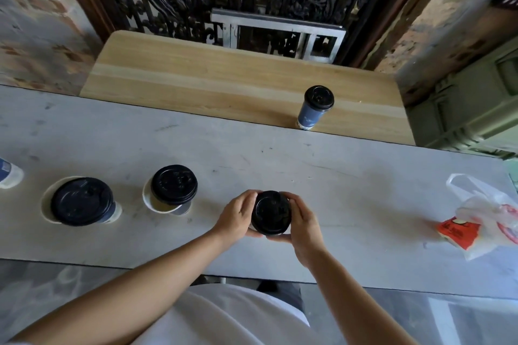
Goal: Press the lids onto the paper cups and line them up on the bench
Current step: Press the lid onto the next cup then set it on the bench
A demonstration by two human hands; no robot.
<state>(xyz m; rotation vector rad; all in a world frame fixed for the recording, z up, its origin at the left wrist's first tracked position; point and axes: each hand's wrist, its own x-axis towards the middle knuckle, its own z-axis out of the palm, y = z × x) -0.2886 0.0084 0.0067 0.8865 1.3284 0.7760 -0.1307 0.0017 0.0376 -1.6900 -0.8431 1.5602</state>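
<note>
Lidded cup (270, 213) between both hands (236, 216), contents out of sight.

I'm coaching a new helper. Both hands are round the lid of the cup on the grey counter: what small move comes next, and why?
Probably press the lid down all round its rim. The left hand and right hand curl round it, and I cannot tell whether it is seated. Only one lidded cup stands on the bench.

lid (270, 213): hides its cup | leftmost cup (8, 175), bag (493, 214): cropped by edges
</note>
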